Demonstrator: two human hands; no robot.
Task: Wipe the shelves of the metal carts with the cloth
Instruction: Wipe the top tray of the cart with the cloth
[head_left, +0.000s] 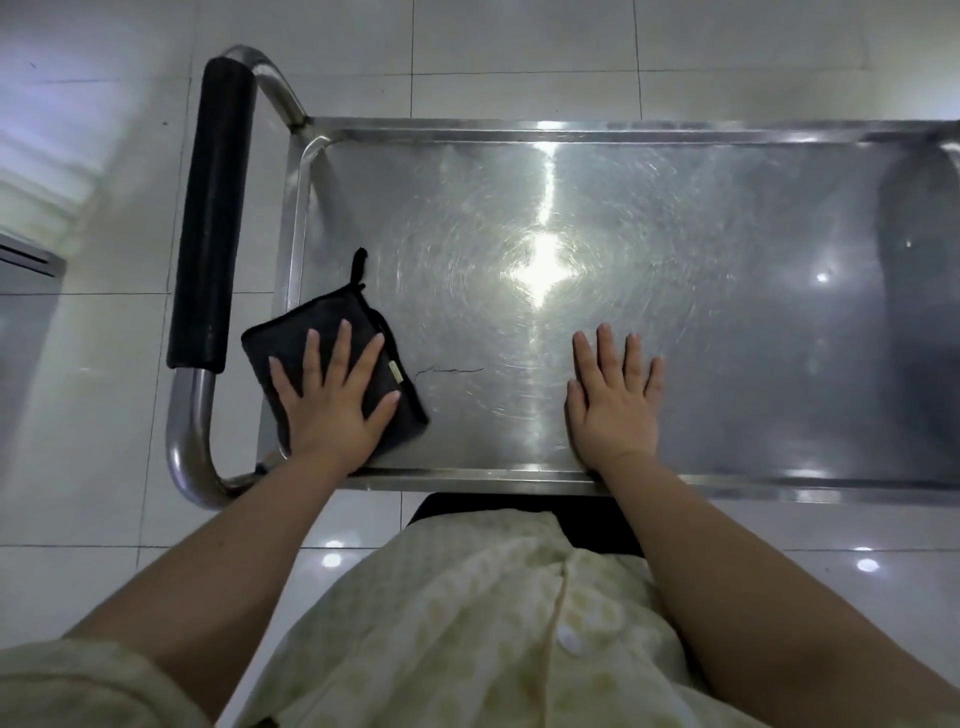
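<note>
Head view, looking straight down at the top shelf of a steel cart that stands on a white tiled floor. My left hand lies flat, fingers spread and straight, and presses a folded dark cloth onto the shelf at its near left corner, just inside the raised rim. My right hand grasps nothing; it rests palm down, fingers straight, on bare metal by the near edge, about midway along the shelf. Beyond the left end of the shelf runs the cart's push handle, wrapped in a black grip. A thin dark squiggle, perhaps a thread or hair, lies on the metal between my hands. Fine circular scratches and a bright glare mark the middle of the shelf. I judge that I am wiping this top shelf, working in its left corner. The next move calls for keeping the palm flat and sliding the cloth rightward along the near edge to catch that squiggle, then covering the centre and the far right end.
</note>
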